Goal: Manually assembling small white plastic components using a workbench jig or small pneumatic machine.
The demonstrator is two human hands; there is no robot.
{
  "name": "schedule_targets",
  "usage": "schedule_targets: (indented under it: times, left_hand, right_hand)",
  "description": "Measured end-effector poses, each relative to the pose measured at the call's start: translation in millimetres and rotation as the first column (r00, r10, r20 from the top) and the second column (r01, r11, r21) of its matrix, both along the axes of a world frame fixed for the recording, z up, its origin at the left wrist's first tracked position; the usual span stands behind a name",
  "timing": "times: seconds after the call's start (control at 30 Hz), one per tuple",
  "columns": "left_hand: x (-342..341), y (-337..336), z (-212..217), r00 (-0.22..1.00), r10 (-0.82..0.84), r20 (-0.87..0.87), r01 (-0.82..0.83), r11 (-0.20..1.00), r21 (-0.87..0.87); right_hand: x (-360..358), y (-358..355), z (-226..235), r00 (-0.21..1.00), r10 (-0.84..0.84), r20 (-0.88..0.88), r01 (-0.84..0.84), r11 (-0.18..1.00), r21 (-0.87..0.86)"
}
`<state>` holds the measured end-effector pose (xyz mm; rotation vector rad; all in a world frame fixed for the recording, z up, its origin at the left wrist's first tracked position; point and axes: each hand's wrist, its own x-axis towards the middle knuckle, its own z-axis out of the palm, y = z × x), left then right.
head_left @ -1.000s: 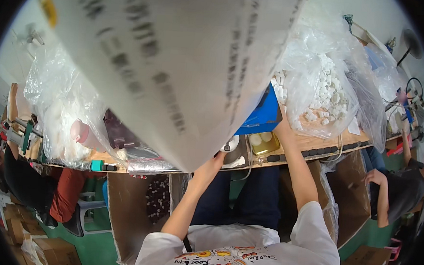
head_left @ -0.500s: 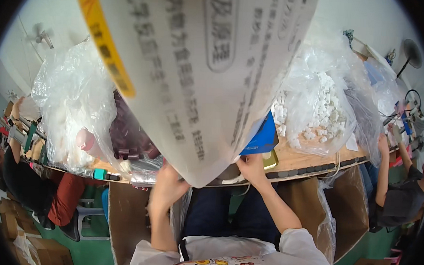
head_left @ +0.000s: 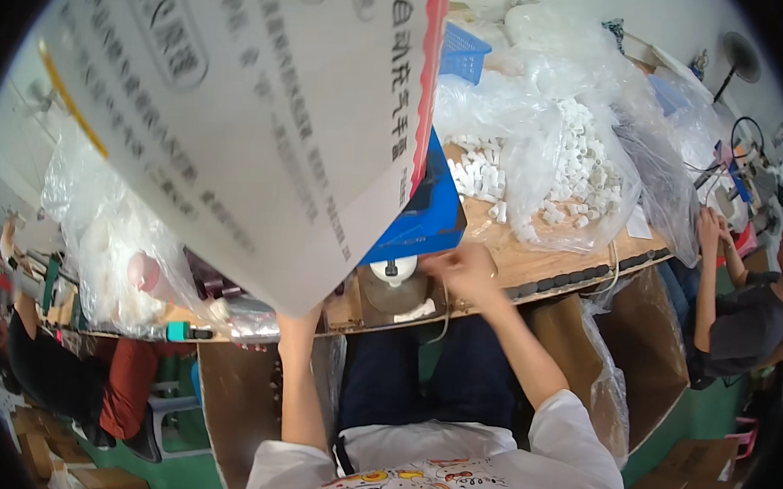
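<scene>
A large white sheet [head_left: 263, 147] with dark print, a pink edge and a yellow strip looms close in front, covering much of the upper left. Its lower tip overlaps my left hand [head_left: 300, 318], whose fingers are hidden; whether they hold the sheet does not show. Beside the blue machine [head_left: 443, 212] on the table, my right hand [head_left: 470, 272] reaches leftward, blurred by motion, its fingers close to the machine's lower front. Under the machine sits a white round part [head_left: 393, 270] with a dark middle, above a greyish plate [head_left: 397, 299].
Small white plastic pieces [head_left: 584, 167] lie on the wooden table [head_left: 533, 276], some inside clear bags. A blue basket [head_left: 463, 53] stands behind. Another clear bag [head_left: 104, 254] fills the left, near a pink cup-like object [head_left: 144, 271]. Cardboard boxes [head_left: 641, 349] stand below the edge. People work at both sides.
The printed sheet has shifted left in view, uncovering more of the blue machine and the white round part. My right hand has risen slightly; the sheet now covers my left hand's fingers.
</scene>
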<state>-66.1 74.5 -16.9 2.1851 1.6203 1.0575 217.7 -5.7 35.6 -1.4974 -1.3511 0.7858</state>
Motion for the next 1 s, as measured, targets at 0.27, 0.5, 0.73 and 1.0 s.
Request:
schedule_targets:
  times: [0.27, 0.5, 0.73, 1.0]
  left_hand:
    - [54.8, -28.0, 63.7, 0.855, -0.341, 0.391, 0.439, 0.877, -0.196]
    - [92.0, -44.7, 44.7, 0.864, -0.305, 0.401, 0.378, 0.919, -0.116]
    - [103.9, -58.0, 38.9, 0.878, -0.232, 0.418, 0.274, 0.961, -0.041]
    - [73.5, -14.9, 0.2, 0.831, -0.229, 0.507, 0.43, 0.843, -0.324]
  right_hand:
    - [206.7, -18.5, -65.4, 0.443, -0.556, 0.703, 0.541, 0.791, 0.285]
    - [119.6, -33.6, -43.6, 0.908, -0.415, 0.049, 0.41, 0.908, 0.093]
    - [46.4, -28.6, -37.8, 0.834, -0.115, 0.54, -0.075, 0.946, 0.316]
    - [32.3, -29.8, -14.1, 0.947, -0.258, 0.189, 0.194, 0.934, 0.301]
